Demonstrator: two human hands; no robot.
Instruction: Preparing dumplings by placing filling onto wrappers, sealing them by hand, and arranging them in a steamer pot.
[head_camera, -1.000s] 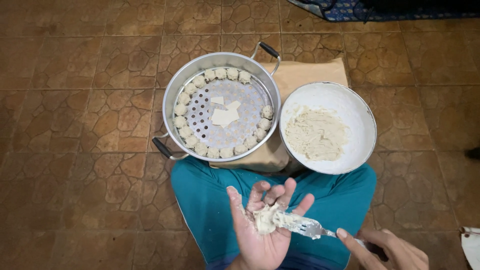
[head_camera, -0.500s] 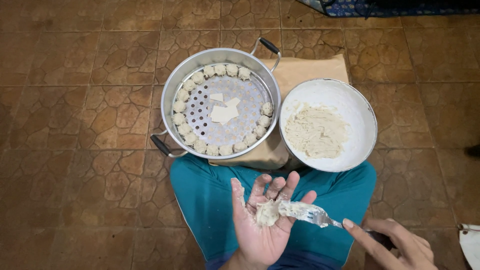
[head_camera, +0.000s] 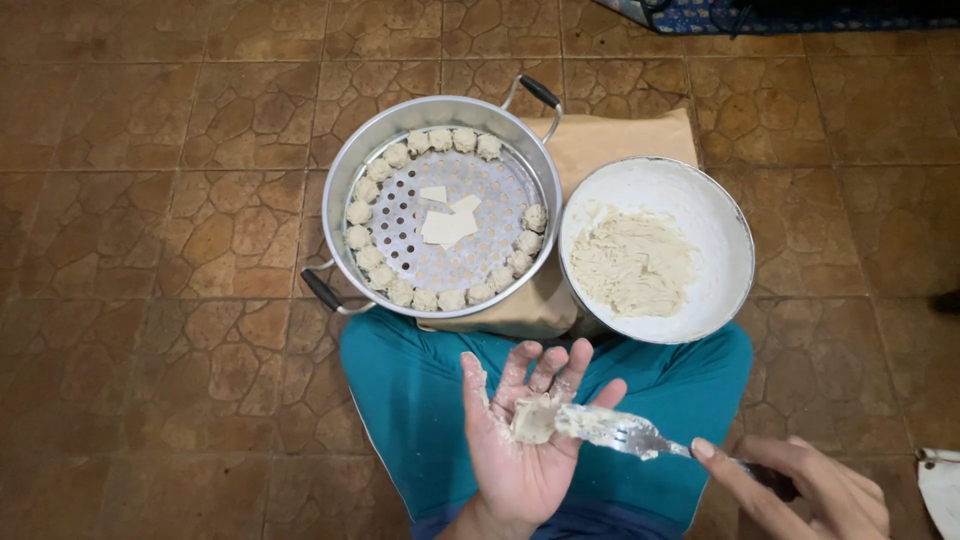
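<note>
Resting in open left hand (head_camera: 525, 450), dough lump (head_camera: 533, 420), right hand (head_camera: 800, 490) pressing fork (head_camera: 620, 432)

A single head-worn camera looks almost straight down from above the seated person's lap (no second view to compare). The floor (head_camera: 150, 250) fills the frame; the steamer pan (head_camera: 345, 175) sits near centre, hands close at six o'clock.

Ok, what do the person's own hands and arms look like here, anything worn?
Both are bare: no gloves, sleeves, rings or watch in view. The left hand has pale floury smears on its palm and fingers. The right hand looks clean, with short nails; its wrist is cut off by the frame edge.
</note>
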